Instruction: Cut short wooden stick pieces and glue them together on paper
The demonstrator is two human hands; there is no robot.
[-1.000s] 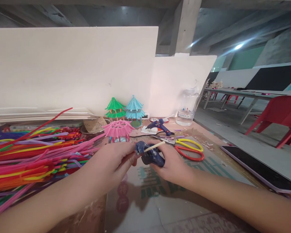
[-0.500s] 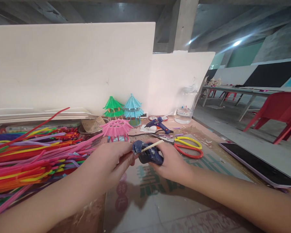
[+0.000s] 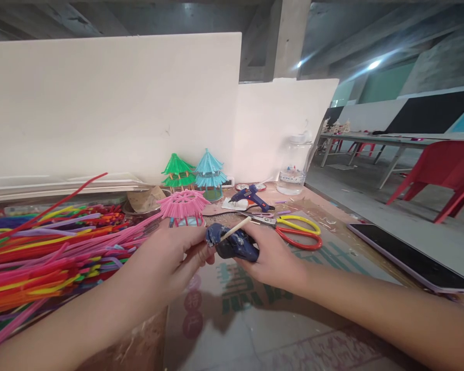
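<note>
Between both hands is a dark blue hand tool (image 3: 242, 246) with whitish residue on it; its exact kind is hard to make out. A thin cream-coloured stick (image 3: 235, 229) slants up to the right across it. My right hand (image 3: 272, 252) is wrapped around the tool's right part. At the tool's left end, my left hand (image 3: 185, 247) is closed, its fingertips partly hidden. Just behind my left hand stands a small pink pavilion-like model (image 3: 183, 203). Scissors (image 3: 299, 230) with yellow and red handles lie beyond my right hand.
Bundles of coloured pipe cleaners (image 3: 54, 252) cover the left side. Farther back are a green model (image 3: 178, 170), a light blue model (image 3: 209, 172), a blue glue gun (image 3: 251, 197) and a clear plastic jar (image 3: 293, 165). A phone (image 3: 410, 257) lies by the right table edge.
The view has shifted slightly, so everything sits a little farther left. Both hands keep their hold on the dark blue tool; the cream stick's tip is slightly left of where it was.
</note>
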